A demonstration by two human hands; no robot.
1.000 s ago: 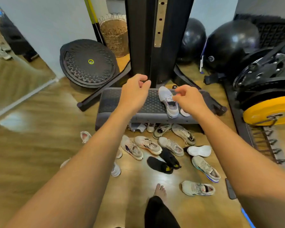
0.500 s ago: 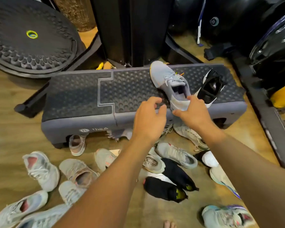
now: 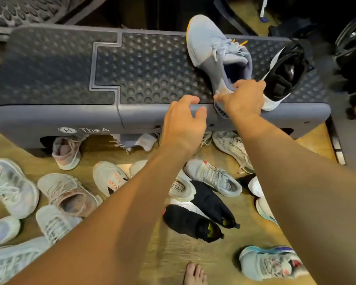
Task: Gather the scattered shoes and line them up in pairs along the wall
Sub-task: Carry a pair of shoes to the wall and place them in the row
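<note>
Right hand pinches the heel of the pale grey lace-up sneaker on the dimpled grey bench; left hand hovers beside it, loosely open, holding nothing.

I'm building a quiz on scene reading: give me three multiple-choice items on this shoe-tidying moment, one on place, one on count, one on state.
1. Where is the pale blue sneaker?
A) on the floor
B) on the grey step platform
C) in a basket
2. How many shoes lie on the platform's top?
A) one
B) two
C) four
3. What is the right hand doing?
A) hanging empty
B) pressing the floor
C) gripping the sneaker's heel
Key: 1 B, it rests on the dimpled top; 2 B, the sneaker and a black-and-white shoe beside it; 3 C, its fingers curl round the heel.
</note>
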